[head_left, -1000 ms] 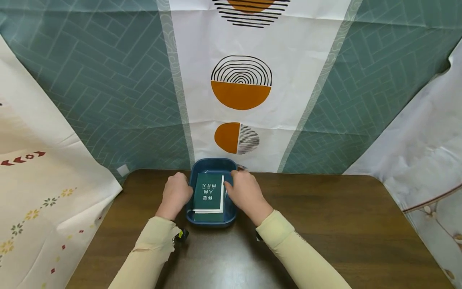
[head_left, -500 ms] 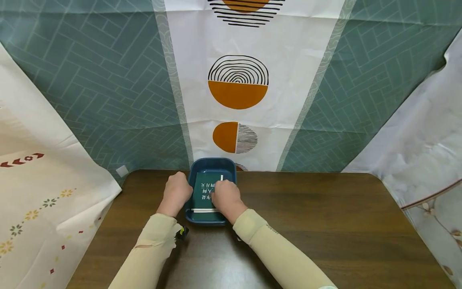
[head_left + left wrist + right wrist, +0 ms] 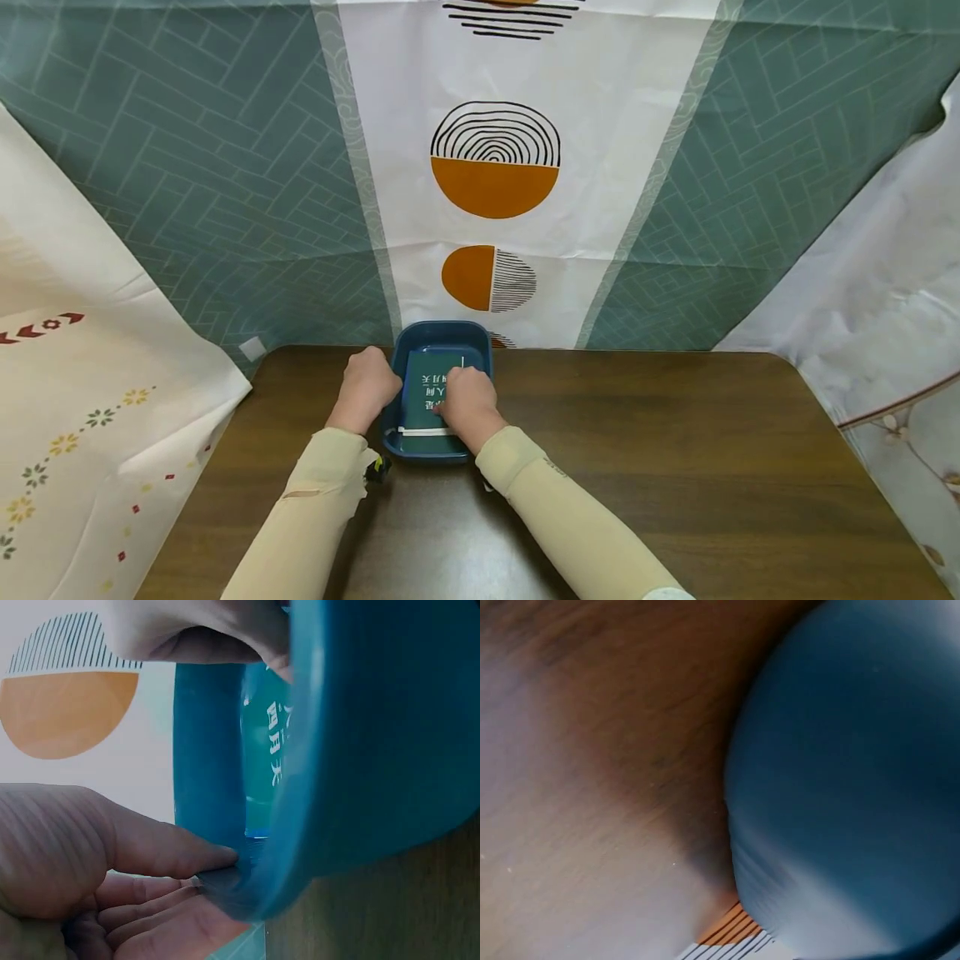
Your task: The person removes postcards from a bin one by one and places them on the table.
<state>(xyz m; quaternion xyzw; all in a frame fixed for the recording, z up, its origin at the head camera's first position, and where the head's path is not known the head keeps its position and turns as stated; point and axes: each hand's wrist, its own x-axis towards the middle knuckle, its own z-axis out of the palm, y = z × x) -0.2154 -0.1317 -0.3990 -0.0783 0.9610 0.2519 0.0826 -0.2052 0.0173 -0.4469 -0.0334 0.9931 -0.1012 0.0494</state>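
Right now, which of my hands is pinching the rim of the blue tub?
Your left hand is pinching the blue tub at its left rim, whereas your right hand is over the green book inside.

Blue tub (image 3: 442, 329), white-lettered green book (image 3: 422, 393), brown wood-grained table (image 3: 675, 467)

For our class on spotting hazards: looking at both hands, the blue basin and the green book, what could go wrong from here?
1. The left hand pinches the blue basin at just one side, so an uneven pull might tip it or slide it across the table.
2. The right hand is over the right side of the green book, so lifting from there could let the opposite side droop or catch on the basin.
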